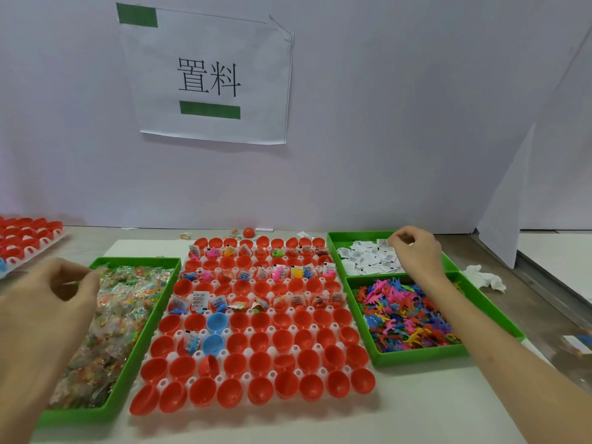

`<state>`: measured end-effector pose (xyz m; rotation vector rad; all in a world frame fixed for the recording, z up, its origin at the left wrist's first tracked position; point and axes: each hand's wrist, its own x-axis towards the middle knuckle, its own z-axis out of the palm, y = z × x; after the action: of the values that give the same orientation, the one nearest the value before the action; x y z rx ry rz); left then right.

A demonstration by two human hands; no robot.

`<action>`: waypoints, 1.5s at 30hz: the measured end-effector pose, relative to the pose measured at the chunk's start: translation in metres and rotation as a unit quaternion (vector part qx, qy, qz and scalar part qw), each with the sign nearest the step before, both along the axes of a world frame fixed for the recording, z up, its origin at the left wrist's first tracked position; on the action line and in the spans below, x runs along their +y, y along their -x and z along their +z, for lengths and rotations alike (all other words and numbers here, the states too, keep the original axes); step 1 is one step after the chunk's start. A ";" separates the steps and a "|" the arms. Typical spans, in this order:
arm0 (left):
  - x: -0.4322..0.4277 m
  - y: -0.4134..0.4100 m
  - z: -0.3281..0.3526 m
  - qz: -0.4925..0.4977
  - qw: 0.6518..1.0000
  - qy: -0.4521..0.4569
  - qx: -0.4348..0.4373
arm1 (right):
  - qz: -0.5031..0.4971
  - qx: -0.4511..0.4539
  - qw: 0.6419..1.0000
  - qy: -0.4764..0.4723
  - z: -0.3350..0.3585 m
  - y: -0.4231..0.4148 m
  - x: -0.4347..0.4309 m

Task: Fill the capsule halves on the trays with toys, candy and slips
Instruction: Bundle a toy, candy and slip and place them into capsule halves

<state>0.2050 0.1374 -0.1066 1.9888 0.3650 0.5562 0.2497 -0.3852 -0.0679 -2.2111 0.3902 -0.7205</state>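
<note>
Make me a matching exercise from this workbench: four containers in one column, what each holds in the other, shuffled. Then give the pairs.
Column 1
1. large green bin on the left
2. upper green bin on the right
3. lower green bin on the right
4. white capsule tray in the middle

Column 2
A. small plastic toys in mixed colours
B. red capsule halves, plus two blue ones
C. candy in clear wrappers
D. white paper slips

Pairs: 1-C, 2-D, 3-A, 4-B

The right hand is over the slips; the left hand is at the candy bin's edge.
</note>
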 end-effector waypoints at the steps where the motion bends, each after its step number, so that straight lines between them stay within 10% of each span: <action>1: -0.021 0.013 0.016 -0.018 1.000 0.014 -0.015 | 0.000 -0.001 1.000 -0.022 0.003 0.001 0.002; 9: -0.173 0.066 0.067 -0.278 0.923 0.266 0.011 | 0.153 -0.040 0.967 -0.202 0.030 0.068 0.065; 18: -0.228 0.084 0.042 -0.341 0.892 0.289 0.070 | 0.276 -0.082 0.923 -0.257 0.007 0.142 0.121; 45: -0.247 0.106 0.030 -0.395 0.906 0.148 -0.042 | 0.278 -0.171 0.945 0.029 -0.003 0.152 0.116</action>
<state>0.0986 -0.1100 -0.0766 1.6236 -0.3950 0.0528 0.0974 -0.2692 -0.0709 -2.0466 -0.4226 -0.7784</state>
